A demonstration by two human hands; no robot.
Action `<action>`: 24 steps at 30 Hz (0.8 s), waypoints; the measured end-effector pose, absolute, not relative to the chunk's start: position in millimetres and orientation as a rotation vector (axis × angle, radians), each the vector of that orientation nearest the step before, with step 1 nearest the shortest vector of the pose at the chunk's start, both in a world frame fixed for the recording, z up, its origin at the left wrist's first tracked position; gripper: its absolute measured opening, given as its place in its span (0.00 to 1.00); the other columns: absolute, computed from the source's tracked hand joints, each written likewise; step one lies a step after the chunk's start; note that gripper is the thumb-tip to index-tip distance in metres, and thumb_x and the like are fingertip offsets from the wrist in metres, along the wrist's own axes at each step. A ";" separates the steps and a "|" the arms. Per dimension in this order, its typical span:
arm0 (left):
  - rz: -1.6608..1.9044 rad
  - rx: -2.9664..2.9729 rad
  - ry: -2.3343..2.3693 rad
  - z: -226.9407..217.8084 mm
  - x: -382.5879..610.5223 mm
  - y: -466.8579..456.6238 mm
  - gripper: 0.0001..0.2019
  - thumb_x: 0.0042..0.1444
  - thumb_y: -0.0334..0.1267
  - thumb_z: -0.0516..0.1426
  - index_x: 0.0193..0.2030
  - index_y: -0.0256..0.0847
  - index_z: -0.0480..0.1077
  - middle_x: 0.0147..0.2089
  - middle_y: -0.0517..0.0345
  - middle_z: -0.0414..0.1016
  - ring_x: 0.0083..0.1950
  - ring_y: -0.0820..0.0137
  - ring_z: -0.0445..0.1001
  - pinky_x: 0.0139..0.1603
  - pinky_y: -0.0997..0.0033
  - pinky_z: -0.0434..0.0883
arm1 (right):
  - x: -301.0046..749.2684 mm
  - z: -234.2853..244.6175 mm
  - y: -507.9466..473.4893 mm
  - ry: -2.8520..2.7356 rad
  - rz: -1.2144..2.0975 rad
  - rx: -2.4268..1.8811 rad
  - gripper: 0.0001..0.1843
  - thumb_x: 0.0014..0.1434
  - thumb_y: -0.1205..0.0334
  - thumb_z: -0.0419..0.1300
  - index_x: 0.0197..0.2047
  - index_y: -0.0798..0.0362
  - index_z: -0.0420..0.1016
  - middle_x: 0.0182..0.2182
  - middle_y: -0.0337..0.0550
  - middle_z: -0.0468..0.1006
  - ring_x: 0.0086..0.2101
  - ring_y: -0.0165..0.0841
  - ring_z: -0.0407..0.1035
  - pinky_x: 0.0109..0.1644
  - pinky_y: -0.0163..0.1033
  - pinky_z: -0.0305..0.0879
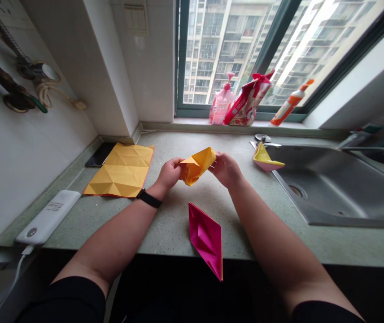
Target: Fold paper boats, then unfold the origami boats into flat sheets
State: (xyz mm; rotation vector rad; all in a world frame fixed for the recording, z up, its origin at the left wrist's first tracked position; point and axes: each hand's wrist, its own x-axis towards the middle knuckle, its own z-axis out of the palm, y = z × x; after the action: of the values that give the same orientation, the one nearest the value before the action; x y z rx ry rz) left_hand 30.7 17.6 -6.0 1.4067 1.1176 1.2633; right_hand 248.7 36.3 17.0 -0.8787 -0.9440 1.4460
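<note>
A folded yellow-orange paper boat (pixel 197 165) is held above the counter between my two hands. My left hand (pixel 171 172) grips its left end, thumb on top. At the right end, my right hand (pixel 224 168) pinches the paper; its fingertips are partly behind it. Nearer to me, a folded magenta paper boat (pixel 207 237) lies over the counter's front edge. To the left rests a creased yellow sheet of paper (pixel 124 168) with a reddish edge. A yellow and pink paper boat (pixel 266 158) sits by the sink's left corner.
A steel sink (pixel 346 188) is set into the counter (pixel 165 224) on the right. At left lie a dark phone (pixel 100 154) and a white power bank (pixel 50 215) with a cable. A pink pump bottle (pixel 221 105), a red bag (pixel 250 101) and an orange-white bottle (pixel 291 104) stand along the windowsill.
</note>
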 end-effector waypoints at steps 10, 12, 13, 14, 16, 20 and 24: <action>1.330 1.488 1.560 3.0 26.3 10.6 0.04 0.73 0.41 0.58 0.47 0.45 0.71 0.42 0.54 0.84 0.35 0.65 0.82 0.31 0.73 0.72 | 223.5 4.9 16.1 -1.758 0.667 -1.122 0.17 0.61 0.42 0.70 0.32 0.47 0.80 0.38 0.43 0.77 0.41 0.39 0.74 0.45 0.46 0.77; 1.308 1.450 1.554 3.6 26.7 10.6 0.04 0.73 0.41 0.57 0.50 0.45 0.70 0.43 0.53 0.84 0.32 0.65 0.82 0.29 0.72 0.72 | 220.6 2.7 12.5 -1.849 0.577 -1.144 0.14 0.62 0.46 0.70 0.33 0.46 0.82 0.40 0.44 0.77 0.42 0.40 0.75 0.46 0.48 0.78; 1.298 1.431 1.543 3.3 27.2 10.6 0.05 0.73 0.41 0.57 0.51 0.46 0.70 0.43 0.53 0.84 0.30 0.65 0.81 0.27 0.72 0.72 | 220.2 1.7 11.5 -1.887 0.540 -1.160 0.12 0.63 0.48 0.71 0.33 0.46 0.82 0.41 0.44 0.77 0.42 0.40 0.75 0.46 0.48 0.78; 1.296 1.418 1.532 2.6 27.6 10.6 0.05 0.73 0.41 0.57 0.52 0.46 0.70 0.44 0.53 0.84 0.30 0.65 0.81 0.27 0.72 0.72 | 220.2 0.9 11.0 -1.922 0.502 -1.181 0.10 0.62 0.51 0.71 0.33 0.46 0.82 0.42 0.45 0.77 0.43 0.41 0.76 0.47 0.49 0.78; 1.313 1.406 1.510 0.5 28.4 11.0 0.06 0.73 0.41 0.58 0.53 0.46 0.70 0.45 0.52 0.84 0.31 0.65 0.82 0.27 0.72 0.74 | 221.0 -0.4 10.6 -1.988 0.408 -1.230 0.07 0.62 0.55 0.72 0.33 0.46 0.82 0.43 0.45 0.77 0.43 0.41 0.76 0.49 0.50 0.77; 1.346 1.345 1.467 -3.5 29.0 13.1 0.12 0.70 0.40 0.61 0.57 0.46 0.71 0.49 0.50 0.85 0.38 0.62 0.85 0.30 0.71 0.77 | 222.7 -3.3 11.0 -2.071 0.240 -1.330 0.06 0.60 0.60 0.73 0.32 0.46 0.82 0.44 0.47 0.78 0.45 0.43 0.76 0.52 0.52 0.76; 1.324 1.296 1.423 -6.0 30.2 16.0 0.13 0.71 0.41 0.60 0.60 0.46 0.71 0.53 0.48 0.85 0.42 0.61 0.86 0.31 0.70 0.80 | 224.7 -8.7 16.0 -2.036 0.307 -1.333 0.05 0.59 0.63 0.73 0.32 0.46 0.84 0.44 0.47 0.78 0.45 0.43 0.76 0.53 0.53 0.78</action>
State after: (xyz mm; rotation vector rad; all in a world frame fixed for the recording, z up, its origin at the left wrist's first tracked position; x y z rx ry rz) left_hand 30.2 16.0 -6.0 1.2965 1.4233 1.3237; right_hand 224.7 16.0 -8.7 -1.3332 -2.0359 0.3071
